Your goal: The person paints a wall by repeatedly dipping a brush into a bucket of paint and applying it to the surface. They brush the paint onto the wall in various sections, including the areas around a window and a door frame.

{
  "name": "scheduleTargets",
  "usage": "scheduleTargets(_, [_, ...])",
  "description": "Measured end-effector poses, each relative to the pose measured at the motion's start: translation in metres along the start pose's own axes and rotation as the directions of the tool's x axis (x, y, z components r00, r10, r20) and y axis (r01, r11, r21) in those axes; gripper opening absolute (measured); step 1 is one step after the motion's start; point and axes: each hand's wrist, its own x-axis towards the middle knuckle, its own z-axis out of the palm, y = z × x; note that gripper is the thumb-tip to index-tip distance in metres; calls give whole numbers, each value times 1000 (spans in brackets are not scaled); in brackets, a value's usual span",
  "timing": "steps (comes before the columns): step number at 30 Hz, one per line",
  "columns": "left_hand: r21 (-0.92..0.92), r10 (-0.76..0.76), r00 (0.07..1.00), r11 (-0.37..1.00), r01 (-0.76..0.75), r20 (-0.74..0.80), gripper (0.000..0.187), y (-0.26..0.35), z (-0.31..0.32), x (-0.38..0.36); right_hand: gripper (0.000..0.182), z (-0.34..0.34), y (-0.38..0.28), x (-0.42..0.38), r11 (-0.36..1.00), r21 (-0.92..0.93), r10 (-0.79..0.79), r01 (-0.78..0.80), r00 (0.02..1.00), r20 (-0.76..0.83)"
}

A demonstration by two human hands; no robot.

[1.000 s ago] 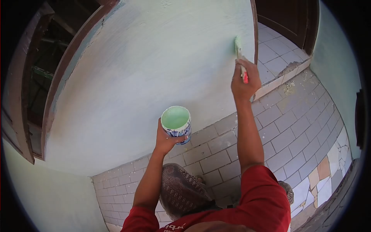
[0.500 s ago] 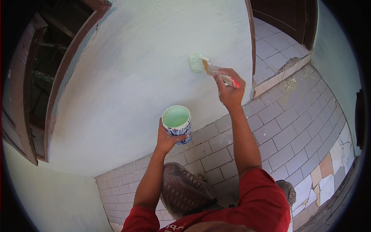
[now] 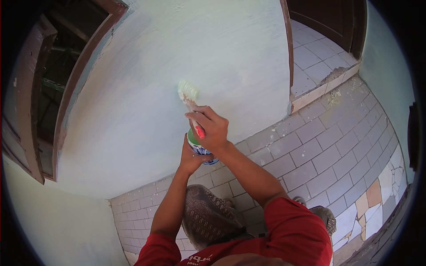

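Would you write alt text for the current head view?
The right hand holds a flat paintbrush, its handle end red, at a pale green wall; the left hand grips a round, spattered tub of green paint above grey floor tiles.

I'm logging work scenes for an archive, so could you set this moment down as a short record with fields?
Left hand: holds a paint-smeared cup, fingers around its side
Right hand: grips a red-tipped brush, in front of part of the cup
Brush: bristles up, pale green paint on them, close to the wall; contact unclear
Cup: green inside
Rest: tiled floor, brown window frame, brown door
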Motion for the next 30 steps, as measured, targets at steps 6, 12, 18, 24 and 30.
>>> scheduleTargets(6, [-99, -53, 995, 994, 45, -79, 95, -7, -19, -16, 22, -11, -20, 30, 920, 363, 102, -148, 984, 144])
scheduleTargets(12, [-9, -96, 980, 995, 96, -175, 96, 27, -38, -55, 20, -127, 63, 131, 981, -188, -145, 53, 840, -522])
scheduleTargets(18, [59, -152, 947, 983, 176, -282, 83, 67, -44, -108, 26, -48, 42, 93, 942, -336, -139, 11, 923, -360])
scheduleTargets(24, [63, -137, 905, 982, 177, -403, 81, 55, -55, -126, 27, 55, -47, 2, 988, 152, 0, -9, 998, 58])
scheduleTargets(30, [12, -69, 911, 997, 81, -407, 83, 46, -56, -103, 19, -14, 6, 76, 922, 372, 122, -106, 992, -18])
